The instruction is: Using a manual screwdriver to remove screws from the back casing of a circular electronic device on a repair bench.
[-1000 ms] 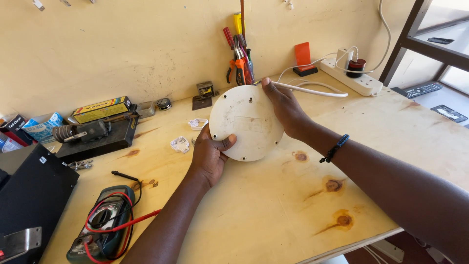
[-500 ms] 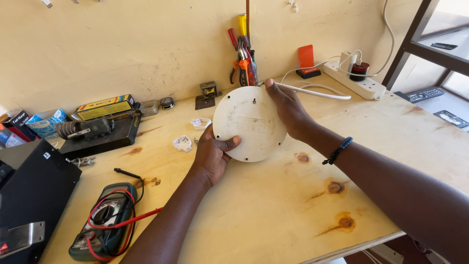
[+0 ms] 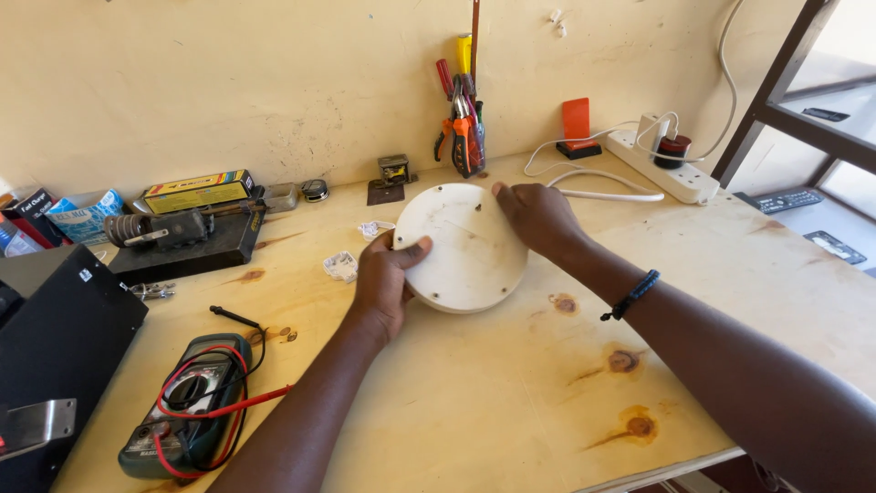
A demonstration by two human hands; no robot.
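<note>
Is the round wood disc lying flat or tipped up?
Flat, it seems: the disc rests on the bench, both hands holding its edges.

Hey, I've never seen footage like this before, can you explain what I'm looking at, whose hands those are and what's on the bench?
The camera sits on a person's head and looks down, so both arms are that person's own. No machine is involved. The left hand and the right hand grip opposite edges of a round wooden disc on a wooden workbench. Nearby lie a multimeter with red and black leads, a black case, a bunch of screwdrivers and pliers by the wall, and a white power strip. The right wrist wears a dark wristband.
</note>
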